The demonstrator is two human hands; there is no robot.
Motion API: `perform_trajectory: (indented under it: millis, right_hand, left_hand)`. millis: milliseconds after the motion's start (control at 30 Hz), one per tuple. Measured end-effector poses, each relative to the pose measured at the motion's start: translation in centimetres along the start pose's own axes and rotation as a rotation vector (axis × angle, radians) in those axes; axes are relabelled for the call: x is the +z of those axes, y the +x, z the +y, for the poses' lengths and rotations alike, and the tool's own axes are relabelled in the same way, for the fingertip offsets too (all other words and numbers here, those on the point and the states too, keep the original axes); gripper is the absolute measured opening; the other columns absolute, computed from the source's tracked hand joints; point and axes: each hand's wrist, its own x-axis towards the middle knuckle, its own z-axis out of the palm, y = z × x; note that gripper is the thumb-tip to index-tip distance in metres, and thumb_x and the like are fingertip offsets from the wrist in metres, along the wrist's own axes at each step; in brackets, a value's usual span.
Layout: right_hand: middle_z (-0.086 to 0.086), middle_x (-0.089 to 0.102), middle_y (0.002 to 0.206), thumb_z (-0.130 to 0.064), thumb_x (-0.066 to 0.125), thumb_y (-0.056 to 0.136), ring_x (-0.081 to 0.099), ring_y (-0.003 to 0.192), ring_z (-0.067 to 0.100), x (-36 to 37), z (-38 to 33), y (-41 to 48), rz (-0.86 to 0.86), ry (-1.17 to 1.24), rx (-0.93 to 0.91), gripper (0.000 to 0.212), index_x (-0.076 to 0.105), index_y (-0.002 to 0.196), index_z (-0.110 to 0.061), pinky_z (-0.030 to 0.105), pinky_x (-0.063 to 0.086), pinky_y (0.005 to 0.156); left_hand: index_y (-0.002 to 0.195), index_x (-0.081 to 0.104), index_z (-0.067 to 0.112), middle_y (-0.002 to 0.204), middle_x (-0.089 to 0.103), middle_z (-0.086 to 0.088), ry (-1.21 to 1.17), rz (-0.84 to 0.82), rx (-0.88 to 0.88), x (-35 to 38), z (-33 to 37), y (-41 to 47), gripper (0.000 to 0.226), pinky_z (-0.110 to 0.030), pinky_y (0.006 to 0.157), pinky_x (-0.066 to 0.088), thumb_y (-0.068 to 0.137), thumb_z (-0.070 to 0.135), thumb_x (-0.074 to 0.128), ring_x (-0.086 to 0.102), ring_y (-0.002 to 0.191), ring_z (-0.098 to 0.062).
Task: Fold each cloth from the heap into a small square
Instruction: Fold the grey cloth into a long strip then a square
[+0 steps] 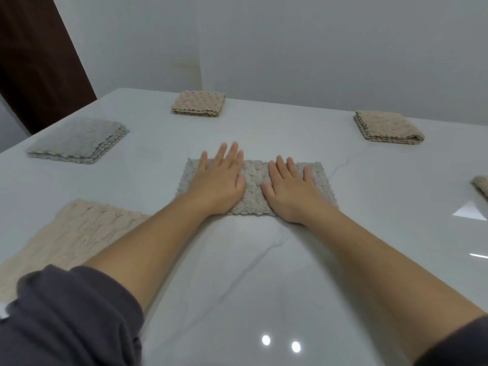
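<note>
Both palms lie flat, fingers straight, on a grey cloth [255,187] folded to a strip at mid-table [264,273]: left hand [220,178] on its left half, right hand [291,190] on its right. Neither hand grips anything, and the cloth lies directly beneath them.

No writing, label, brand, number or sign can be read anywhere from here.
</note>
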Motion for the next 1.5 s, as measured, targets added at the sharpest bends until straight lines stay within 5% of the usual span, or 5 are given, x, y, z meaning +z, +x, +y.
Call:
perform_trajectory:
  millis: [500,900,1067,1167,1500]
  right_hand:
    - [0.004,0.051,0.116,-0.036,0.033,0.099,0.048,0.107,0.024,-1.6,-0.8,-4.2,0.347,0.018,0.116,0.036,0.059,0.118,-0.018,0.036,0.04,0.078]
    - [0.011,-0.007,0.163,-0.051,0.014,0.102,-0.013,0.148,0.033,0.1,0.2,-1.9,-0.027,0.19,0.019,0.059,0.006,0.156,-0.029,0.044,-0.006,0.119]
    - [0.004,-0.004,0.163,-0.049,0.018,0.103,-0.013,0.149,0.027,-0.5,2.1,2.4,-0.054,0.168,-0.171,0.054,0.01,0.154,-0.033,0.041,-0.005,0.12]
    - [0.003,-0.001,0.164,-0.043,0.018,0.104,-0.009,0.149,0.024,-0.8,2.7,4.7,-0.031,0.136,-0.222,0.053,0.011,0.155,-0.032,0.044,-0.004,0.12]
    - [0.007,-0.006,0.163,-0.044,0.015,0.103,-0.009,0.15,0.023,-0.8,3.1,8.1,-0.032,0.094,-0.083,0.06,0.003,0.156,-0.02,0.051,-0.006,0.118]
  left_hand:
    - [0.142,0.039,0.022,0.135,0.047,-0.008,0.308,-0.078,-0.168,-1.5,2.0,-1.1,0.06,-0.046,0.1,0.024,0.098,0.05,0.01,0.047,0.12,-0.027]
    - [0.063,0.036,0.015,0.059,0.042,0.002,0.319,0.122,-0.147,-3.8,3.0,-4.8,0.042,-0.032,0.063,0.025,0.099,0.035,0.025,0.035,0.05,-0.014]
    - [0.116,0.05,0.011,0.109,0.055,-0.007,0.173,0.227,-0.042,-3.2,2.2,-2.5,0.035,-0.038,0.081,0.036,0.096,0.032,0.03,0.053,0.095,-0.024]
    - [0.154,0.013,0.013,0.162,0.006,-0.008,-0.035,0.044,0.072,-1.7,1.9,0.0,0.06,-0.044,0.119,0.013,0.1,0.036,0.025,0.006,0.149,-0.021]
    - [0.146,0.031,0.01,0.155,0.028,-0.011,0.035,0.017,-0.037,-1.1,1.7,4.0,0.056,-0.05,0.117,0.014,0.1,0.039,0.021,0.025,0.142,-0.025]
